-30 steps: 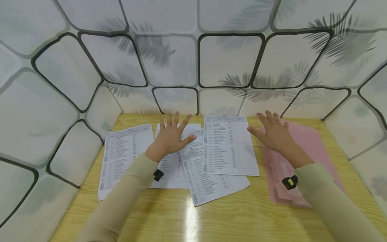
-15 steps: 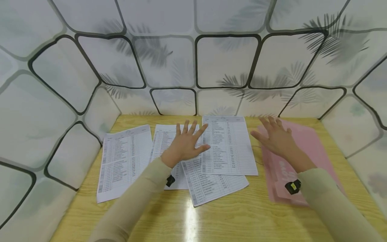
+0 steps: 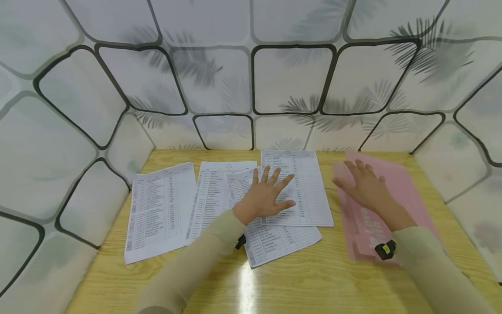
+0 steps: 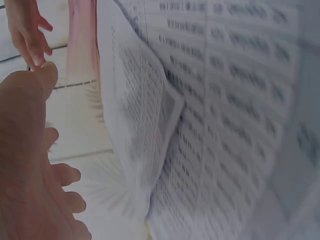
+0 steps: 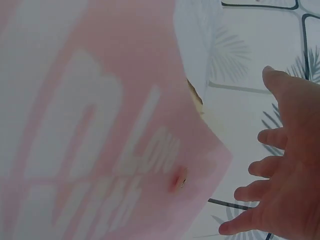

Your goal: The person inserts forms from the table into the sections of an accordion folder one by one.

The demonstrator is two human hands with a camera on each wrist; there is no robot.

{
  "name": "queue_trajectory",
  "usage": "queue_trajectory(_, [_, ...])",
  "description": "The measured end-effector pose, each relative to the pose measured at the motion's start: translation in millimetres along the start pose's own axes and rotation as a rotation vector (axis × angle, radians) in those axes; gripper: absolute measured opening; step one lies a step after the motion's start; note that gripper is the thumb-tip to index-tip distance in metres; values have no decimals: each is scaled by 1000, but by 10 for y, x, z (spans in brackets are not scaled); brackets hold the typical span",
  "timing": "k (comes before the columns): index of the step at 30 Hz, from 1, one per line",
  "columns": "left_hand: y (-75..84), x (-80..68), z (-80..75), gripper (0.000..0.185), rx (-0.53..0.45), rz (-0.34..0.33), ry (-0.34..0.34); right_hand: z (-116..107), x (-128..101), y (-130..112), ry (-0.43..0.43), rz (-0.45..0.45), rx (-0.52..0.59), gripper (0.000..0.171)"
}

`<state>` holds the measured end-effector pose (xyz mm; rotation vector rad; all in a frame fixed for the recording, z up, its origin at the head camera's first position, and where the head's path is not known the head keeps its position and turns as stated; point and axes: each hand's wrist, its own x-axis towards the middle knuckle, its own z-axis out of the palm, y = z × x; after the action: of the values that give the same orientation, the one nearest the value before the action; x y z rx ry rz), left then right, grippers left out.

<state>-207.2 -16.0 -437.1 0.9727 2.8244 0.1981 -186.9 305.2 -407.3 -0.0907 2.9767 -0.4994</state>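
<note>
Several printed sheets lie fanned across the wooden desk [image 3: 313, 279]. My left hand [image 3: 280, 189] is spread flat, fingers straight, over the overlap of the top right sheet [image 3: 310, 183] and the sheet under it [image 3: 278, 242]. I cannot tell whether it touches them. The left wrist view shows that hand [image 4: 30, 175] beside blurred printed sheets [image 4: 220, 125]. My right hand [image 3: 353, 176] is open, fingers spread, over the pink folder [image 3: 396, 187] at the right. In the right wrist view, the hand [image 5: 285, 165] is beside the pink folder [image 5: 90, 125]. Neither hand holds anything.
Two more sheets lie at the left, one near the desk's left edge [image 3: 161, 211] and one beside it [image 3: 213, 196]. White patterned panels [image 3: 219, 78] wall in the desk at the back and on both sides. Bare wood runs along the front.
My left hand has moved right, from the second sheet onto the overlapping sheets at the right. My right hand has shifted slightly back toward me over the pink folder.
</note>
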Motion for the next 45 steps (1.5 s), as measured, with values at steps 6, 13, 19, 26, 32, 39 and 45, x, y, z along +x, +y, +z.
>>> queue_trajectory(6, [218,106,110,78,15,42,-18,66,-40,65,20,-7,-14,91])
queue_trajectory(13, [464,228,208,77,2,99,-40,111,-85,140,27,-32,-10,84])
queue_trajectory(19, [670,325,272,76,21,112,-78,135,-110,211,38,-70,30,81])
queue_trajectory(26, [894,409,352,75,60,134,-106,162,-137,242,23,-80,47,81])
queue_trajectory(32, [1050,435,440,73,104,143,-122,164,-151,244,16,-89,38,80])
queue_trajectory(39, [1187,454,500,74,135,159,-131,145,-149,247,16,-86,28,80])
queue_trajectory(45, [1250,460,491,72,145,137,-170,158,-136,251,19,-82,27,80])
